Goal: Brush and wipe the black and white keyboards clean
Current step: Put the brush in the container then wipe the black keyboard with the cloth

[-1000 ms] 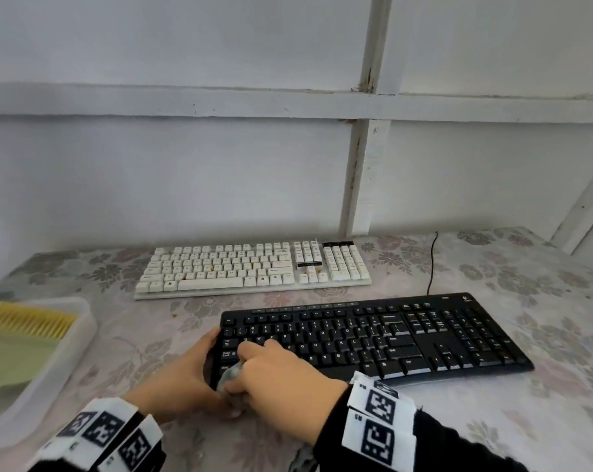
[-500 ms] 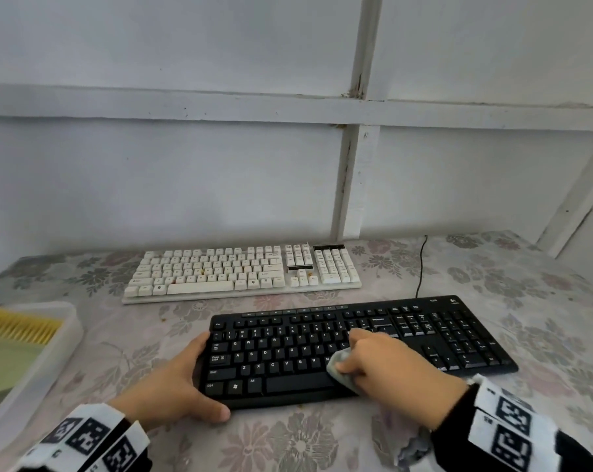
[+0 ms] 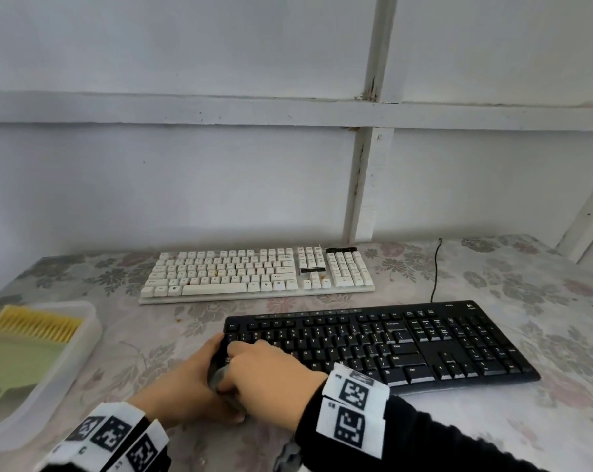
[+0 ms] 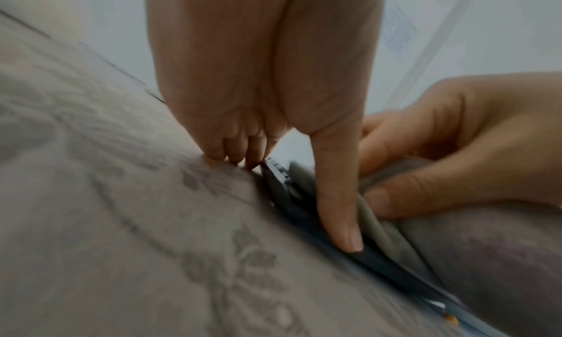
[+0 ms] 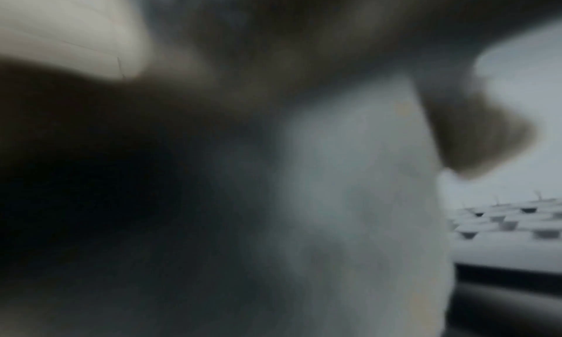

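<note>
Two keyboards lie on the floral table [image 3: 543, 301]: white keyboard [image 3: 257, 272] far, black keyboard [image 3: 407, 345] near, bare cloth to its right. Left hand [image 3: 186, 379] braces its left edge, thumb along the rim. Right hand [image 3: 271, 373] curls its fingers around a grey cloth [image 3: 218, 378] at the near-left corner.

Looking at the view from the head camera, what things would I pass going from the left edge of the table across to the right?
Plastic tray holding a green brush → left hand → right hand gripping a grey cloth → black keyboard. The white keyboard lies farther back, overlapping this span.
</note>
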